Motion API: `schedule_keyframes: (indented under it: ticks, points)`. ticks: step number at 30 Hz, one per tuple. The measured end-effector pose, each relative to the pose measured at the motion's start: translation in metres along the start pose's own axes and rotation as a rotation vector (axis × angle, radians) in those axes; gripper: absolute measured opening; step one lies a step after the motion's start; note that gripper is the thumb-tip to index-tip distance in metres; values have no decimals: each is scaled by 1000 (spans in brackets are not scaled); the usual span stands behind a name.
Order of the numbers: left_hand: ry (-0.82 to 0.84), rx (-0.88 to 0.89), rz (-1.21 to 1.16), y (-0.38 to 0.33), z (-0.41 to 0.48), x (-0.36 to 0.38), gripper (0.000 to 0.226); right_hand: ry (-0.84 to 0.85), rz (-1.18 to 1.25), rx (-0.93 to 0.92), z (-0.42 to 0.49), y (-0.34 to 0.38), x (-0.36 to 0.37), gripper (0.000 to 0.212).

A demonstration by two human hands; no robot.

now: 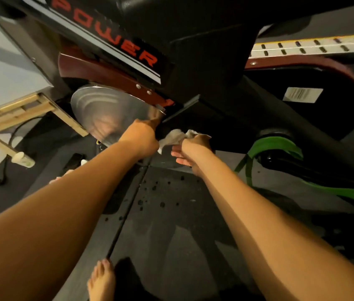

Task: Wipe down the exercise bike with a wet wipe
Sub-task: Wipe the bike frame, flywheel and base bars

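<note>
The exercise bike [193, 68] fills the top of the view, a black frame with red "POWER" lettering and a shiny steel flywheel [106, 111] at the left. My left hand [141, 135] reaches to the flywheel's lower right edge, its fingers hidden behind the frame. My right hand [190, 152] is just to its right under the frame and grips a crumpled greyish wet wipe [175, 136], which lies between the two hands and touches the left one.
A green resistance band [278, 146] hangs round the pedal area at the right. A wooden rack [19, 114] and a power strip with cable [23, 159] are at the left. Dark rubber floor mats [171, 213] lie below, with my bare foot [102, 281] on them.
</note>
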State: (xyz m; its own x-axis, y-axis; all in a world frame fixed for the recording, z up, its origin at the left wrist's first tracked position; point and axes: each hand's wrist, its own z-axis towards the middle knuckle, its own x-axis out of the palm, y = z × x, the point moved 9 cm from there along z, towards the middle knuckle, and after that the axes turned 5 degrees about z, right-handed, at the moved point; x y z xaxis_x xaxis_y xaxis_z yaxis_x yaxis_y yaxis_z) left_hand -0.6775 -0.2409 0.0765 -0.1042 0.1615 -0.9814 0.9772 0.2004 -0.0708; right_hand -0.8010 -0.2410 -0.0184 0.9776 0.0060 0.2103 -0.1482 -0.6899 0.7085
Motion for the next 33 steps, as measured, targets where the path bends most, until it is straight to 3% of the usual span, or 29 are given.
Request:
schedule_keyframes:
  ticks: [5, 9, 12, 13, 15, 18, 23, 27, 33]
  points:
    - [-78, 126, -16, 22, 10, 8, 63, 38, -61, 7, 25, -19, 41, 22]
    - [-79, 286, -11, 23, 16, 23, 74, -153, 130, 30, 49, -32, 51, 2]
    - [-151, 418, -39, 26, 21, 29, 79, -200, 240, 57, 52, -40, 55, 17]
    - [-187, 457, -91, 28, 23, 29, 78, -224, 269, 27, 51, -39, 51, 25]
    - [-235, 504, -213, 33, 30, 31, 70, -334, 381, -47, 45, -36, 37, 23]
    - [-296, 539, -295, 39, 36, 34, 68, -571, 205, -216, 21, -21, 1, 20]
    - [-300, 547, -433, 40, 42, 42, 63, -938, 231, -592, -35, -4, -44, 22]
    - [-326, 533, -512, 40, 41, 37, 58, -966, 151, -780, -41, 5, -23, 19]
    - [-292, 588, -487, 45, 43, 36, 70, -903, 121, -706, -22, -7, -18, 17]
